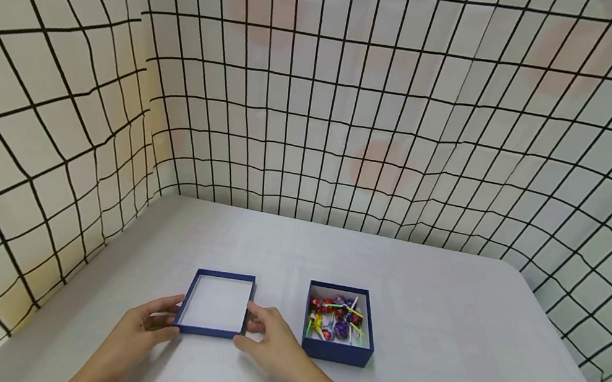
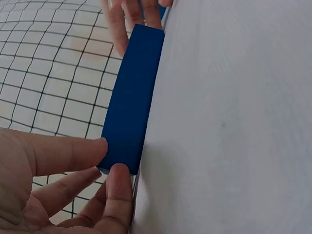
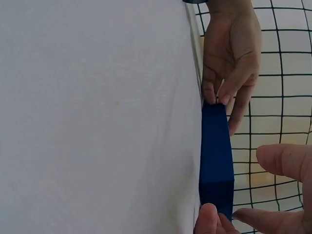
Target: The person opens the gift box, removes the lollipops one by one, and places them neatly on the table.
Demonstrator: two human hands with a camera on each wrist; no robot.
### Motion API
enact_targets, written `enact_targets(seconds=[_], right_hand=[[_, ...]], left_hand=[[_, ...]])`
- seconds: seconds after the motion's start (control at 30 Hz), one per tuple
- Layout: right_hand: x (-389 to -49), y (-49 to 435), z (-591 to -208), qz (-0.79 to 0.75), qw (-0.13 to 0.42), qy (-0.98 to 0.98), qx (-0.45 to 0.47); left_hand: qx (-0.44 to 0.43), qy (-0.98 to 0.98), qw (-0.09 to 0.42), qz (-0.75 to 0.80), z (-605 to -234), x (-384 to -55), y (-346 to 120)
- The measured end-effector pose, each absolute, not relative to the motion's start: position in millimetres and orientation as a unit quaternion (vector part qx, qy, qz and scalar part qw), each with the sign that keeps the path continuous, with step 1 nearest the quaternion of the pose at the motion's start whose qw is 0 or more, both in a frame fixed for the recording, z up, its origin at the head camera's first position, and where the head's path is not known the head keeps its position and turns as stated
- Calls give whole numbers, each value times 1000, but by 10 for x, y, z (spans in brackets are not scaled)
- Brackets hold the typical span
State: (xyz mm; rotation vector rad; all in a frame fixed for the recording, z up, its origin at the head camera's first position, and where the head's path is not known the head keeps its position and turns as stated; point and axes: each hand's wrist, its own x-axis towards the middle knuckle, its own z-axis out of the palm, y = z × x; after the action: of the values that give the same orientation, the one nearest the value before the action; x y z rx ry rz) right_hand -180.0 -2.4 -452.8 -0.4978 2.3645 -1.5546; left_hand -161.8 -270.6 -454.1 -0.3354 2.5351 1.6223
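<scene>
A shallow blue box lid [image 1: 207, 332] with a white inside lies open side up on the white table. My left hand [image 1: 141, 330] holds its left side, thumb by the front corner and fingers along the edge. At the opposite side, my right hand [image 1: 277, 345] grips the lid with the thumb at the front right corner and other fingers against the right wall. In the left wrist view, the lid's blue wall [image 2: 131, 97] runs between the two hands. To the right stands a deeper blue box [image 1: 336, 352] holding several wrapped lollipops [image 1: 341, 330].
The white tabletop [image 1: 448, 330] extends to both sides and behind the boxes. Black netting [image 1: 314, 117] over pale cloth walls encloses the table at the back, left and right.
</scene>
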Motion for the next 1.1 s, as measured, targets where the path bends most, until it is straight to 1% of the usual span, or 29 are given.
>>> enact_targets(seconds=[0.1, 0.17, 0.33, 0.4, 0.53, 0.7, 0.83, 0.97, 1.1], right_hand=[[-1740, 64, -4479, -522, 141, 819, -191], [-1695, 132, -4428, -516, 147, 817, -209], [-1594, 335, -4276, -518, 181, 803, -232], [-1561, 430, -4206, -519, 185, 799, -241], [-1534, 669, -4064, -508, 166, 803, -263], [-1601, 1022, -3935, -487, 126, 823, -266], [-1707, 1291, -3859, -487, 106, 834, -236], [-1839, 1520, -3823, -462, 76, 858, -212], [-1953, 1688, -3815, -423, 40, 884, -196]], left_hand=[[-95, 849, 55, 516, -4519, -1594, -2715], [-82, 860, 45, 501, -4499, -1567, -2725], [-54, 890, 0, 453, -4428, -1505, -2712], [-49, 899, -17, 434, -4390, -1494, -2688], [-22, 901, -54, 429, -4322, -1488, -2593], [41, 889, -78, 450, -4259, -1495, -2410], [70, 879, -64, 467, -4230, -1556, -2275], [71, 874, -15, 480, -4190, -1626, -2114], [104, 858, 22, 502, -4186, -1666, -1934]])
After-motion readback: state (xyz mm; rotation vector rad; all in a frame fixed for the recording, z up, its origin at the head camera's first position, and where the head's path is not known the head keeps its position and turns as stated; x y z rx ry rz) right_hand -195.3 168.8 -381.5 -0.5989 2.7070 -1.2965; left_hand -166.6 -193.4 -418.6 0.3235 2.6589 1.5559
